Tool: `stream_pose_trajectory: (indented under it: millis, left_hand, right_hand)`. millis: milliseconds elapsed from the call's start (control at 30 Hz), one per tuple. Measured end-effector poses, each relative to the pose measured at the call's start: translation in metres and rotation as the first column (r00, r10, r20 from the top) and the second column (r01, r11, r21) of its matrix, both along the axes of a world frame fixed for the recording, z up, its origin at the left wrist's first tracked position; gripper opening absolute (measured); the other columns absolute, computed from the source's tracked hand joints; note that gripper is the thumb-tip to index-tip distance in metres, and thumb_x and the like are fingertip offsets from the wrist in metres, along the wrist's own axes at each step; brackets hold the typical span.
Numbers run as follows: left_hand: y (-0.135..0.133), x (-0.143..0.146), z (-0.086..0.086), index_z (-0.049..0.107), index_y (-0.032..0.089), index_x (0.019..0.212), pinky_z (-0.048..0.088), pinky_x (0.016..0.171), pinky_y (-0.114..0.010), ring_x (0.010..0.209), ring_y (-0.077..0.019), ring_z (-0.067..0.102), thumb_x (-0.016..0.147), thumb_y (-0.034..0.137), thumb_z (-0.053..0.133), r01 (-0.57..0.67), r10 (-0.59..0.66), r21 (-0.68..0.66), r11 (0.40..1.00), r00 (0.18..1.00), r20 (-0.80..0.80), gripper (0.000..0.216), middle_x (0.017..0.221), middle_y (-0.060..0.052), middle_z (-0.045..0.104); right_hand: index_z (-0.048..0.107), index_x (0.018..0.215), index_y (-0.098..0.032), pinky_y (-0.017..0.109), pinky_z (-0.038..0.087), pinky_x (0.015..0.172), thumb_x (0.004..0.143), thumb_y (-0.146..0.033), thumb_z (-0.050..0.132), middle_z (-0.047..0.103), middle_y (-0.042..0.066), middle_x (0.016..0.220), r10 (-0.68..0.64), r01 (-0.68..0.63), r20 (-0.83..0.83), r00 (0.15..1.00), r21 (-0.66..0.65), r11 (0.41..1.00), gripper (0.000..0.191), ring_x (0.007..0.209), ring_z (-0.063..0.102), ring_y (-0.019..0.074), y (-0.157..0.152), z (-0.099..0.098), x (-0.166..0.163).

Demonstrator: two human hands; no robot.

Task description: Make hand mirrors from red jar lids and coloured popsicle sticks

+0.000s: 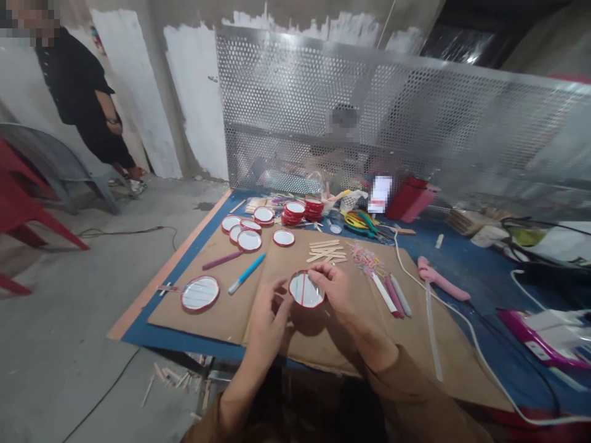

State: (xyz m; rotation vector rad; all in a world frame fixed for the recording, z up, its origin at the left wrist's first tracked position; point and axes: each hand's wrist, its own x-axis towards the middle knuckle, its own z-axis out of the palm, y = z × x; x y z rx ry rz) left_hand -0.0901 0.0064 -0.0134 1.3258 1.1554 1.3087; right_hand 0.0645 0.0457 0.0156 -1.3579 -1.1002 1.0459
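Note:
A round white jar lid with a red rim is held over the cardboard, with a thin red line and fainter lines across its face. My right hand pinches its upper right edge between thumb and fingers. My left hand is curled at its left edge, the thumb against the rim. Farther left lies a similar lid with lines across it and a stick pointing out to the left. Wooden craft sticks and a tangle of coloured rubber bands lie beyond my right hand.
Cardboard covers part of the blue table. More lids, a blue marker, pliers, a pink glue gun and a white cable lie around. Perforated metal stands behind; a person stands left.

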Motion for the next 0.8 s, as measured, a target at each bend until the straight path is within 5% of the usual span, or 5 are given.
stream_pose_trajectory:
  millis: [133,600,700,800]
  left_hand:
    - [-0.001,-0.001,0.004,0.065,0.021,0.122,0.054,0.079,-0.029,0.089,-0.0170,0.067,0.085,0.022,0.061,0.142,-0.140,0.041,0.989,0.988,-0.061,0.038,0.107,-0.007,0.070]
    - [-0.007,0.001,0.003,0.067,0.020,0.119,0.055,0.087,-0.034,0.093,-0.0194,0.069,0.087,0.030,0.061,0.153,-0.144,0.055,0.987,0.979,-0.142,0.034,0.109,-0.009,0.072]
    - [-0.007,0.001,0.002,0.066,0.021,0.116,0.054,0.087,-0.032,0.095,-0.0182,0.067,0.087,0.032,0.061,0.075,-0.066,0.068,0.995,0.991,-0.120,0.032,0.110,-0.008,0.070]
    - [-0.011,0.000,-0.001,0.061,0.019,0.110,0.054,0.071,-0.026,0.081,-0.0147,0.065,0.087,0.037,0.061,-0.161,0.161,0.090,0.983,0.987,0.005,0.029,0.092,-0.004,0.066]
  right_hand:
    - [0.066,0.075,-0.017,0.025,0.046,0.054,0.064,-0.045,0.073,0.067,0.001,0.066,-0.033,0.034,-0.043,0.999,0.008,0.999,0.032,0.056,0.058,0.0135,-0.006,-0.003,0.005]
    - [0.067,0.075,-0.017,0.025,0.047,0.054,0.074,-0.046,0.063,0.067,0.002,0.066,-0.055,0.045,0.105,0.993,0.093,0.995,0.029,0.058,0.059,0.0146,-0.008,-0.019,0.010]
    - [0.066,0.075,-0.017,0.025,0.046,0.054,0.076,-0.044,0.060,0.067,0.002,0.066,-0.073,0.056,0.143,0.987,0.113,0.992,0.027,0.058,0.058,0.0143,-0.004,-0.021,0.007]
    - [0.065,0.073,-0.018,0.025,0.045,0.055,0.078,-0.041,0.057,0.065,0.001,0.066,-0.081,0.053,0.206,0.975,0.139,0.989,0.025,0.059,0.057,0.0146,0.001,-0.019,-0.001]
